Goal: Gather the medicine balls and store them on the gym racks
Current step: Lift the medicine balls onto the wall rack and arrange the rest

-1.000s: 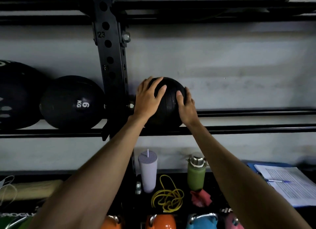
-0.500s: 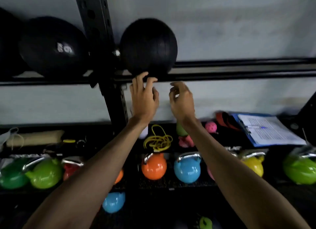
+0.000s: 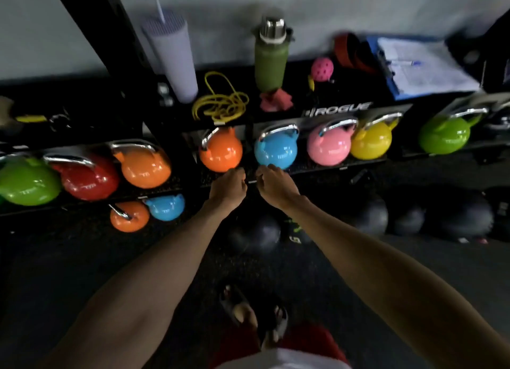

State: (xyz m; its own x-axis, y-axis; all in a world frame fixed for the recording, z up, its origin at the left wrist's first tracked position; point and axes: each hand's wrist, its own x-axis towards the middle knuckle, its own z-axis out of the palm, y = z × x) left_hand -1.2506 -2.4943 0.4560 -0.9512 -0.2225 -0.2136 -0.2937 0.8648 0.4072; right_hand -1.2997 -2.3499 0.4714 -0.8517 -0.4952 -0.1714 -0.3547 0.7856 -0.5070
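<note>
Black medicine balls lie on the dark floor under the kettlebell shelf: one medicine ball [image 3: 254, 236] just below my hands, and three more medicine balls [image 3: 369, 217] [image 3: 408, 220] [image 3: 461, 219] to the right. My left hand [image 3: 227, 188] and my right hand [image 3: 276, 186] hang side by side in front of the shelf edge, fingers loosely curled, holding nothing. The black rack upright [image 3: 118, 46] rises at the upper left. The rack's ball shelf is out of view.
Coloured kettlebells [image 3: 276, 150] fill the lower shelf [image 3: 358, 163]; two more sit on the floor at left. Above stand a pale tumbler [image 3: 171, 51], a green bottle [image 3: 270, 57], a yellow band [image 3: 220, 101] and a blue clipboard [image 3: 419, 68]. My feet [image 3: 256, 316] are below.
My hands left the ball on the rack and dropped down. My view tilted from the rack shelf down to the kettlebells and the floor.
</note>
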